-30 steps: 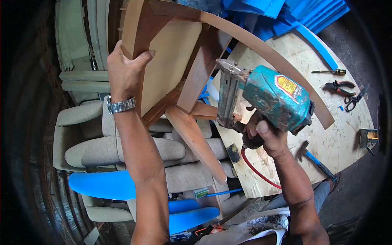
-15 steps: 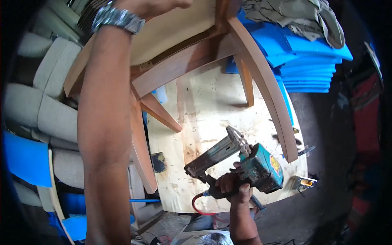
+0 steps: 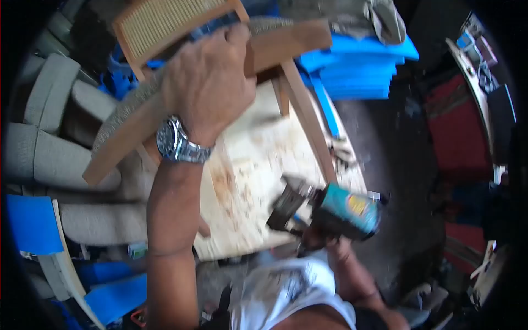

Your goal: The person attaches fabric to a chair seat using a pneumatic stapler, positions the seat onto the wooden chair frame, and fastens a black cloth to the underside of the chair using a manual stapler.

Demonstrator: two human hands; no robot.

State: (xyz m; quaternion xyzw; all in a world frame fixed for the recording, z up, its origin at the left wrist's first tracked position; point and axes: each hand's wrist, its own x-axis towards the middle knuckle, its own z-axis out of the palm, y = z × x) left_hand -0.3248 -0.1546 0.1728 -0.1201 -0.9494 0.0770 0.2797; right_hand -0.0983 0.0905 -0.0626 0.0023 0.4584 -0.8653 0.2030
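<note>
My left hand [image 3: 212, 82], with a metal watch on its wrist, is closed over the wooden edge of a chair [image 3: 291, 41]. Grey fabric shows along the seat, and a woven cane panel [image 3: 170, 25] rises behind it. The chair's legs slope down onto a pale wooden tabletop [image 3: 253, 165]. Low on the right, my right hand [image 3: 318, 237] grips a worn teal pneumatic staple gun [image 3: 352, 209]. The gun hangs over the table's near edge, apart from the seat and close to a chair leg [image 3: 311, 121]. Motion blurs the gun and the fingers around it.
Blue foam sheets [image 3: 352, 66] are piled behind the table, with cloth on top. Grey upholstered pieces [image 3: 55, 159] crowd the left, near a blue panel [image 3: 36, 224]. Small tools [image 3: 344, 157] lie along the table's right edge. Red upholstery [image 3: 459, 132] stands farther right.
The chair has turned and tilted, so its seat fabric and cane panel now show instead of the underside. My left hand has come lower into view. The staple gun has swung round, still in my right hand.
</note>
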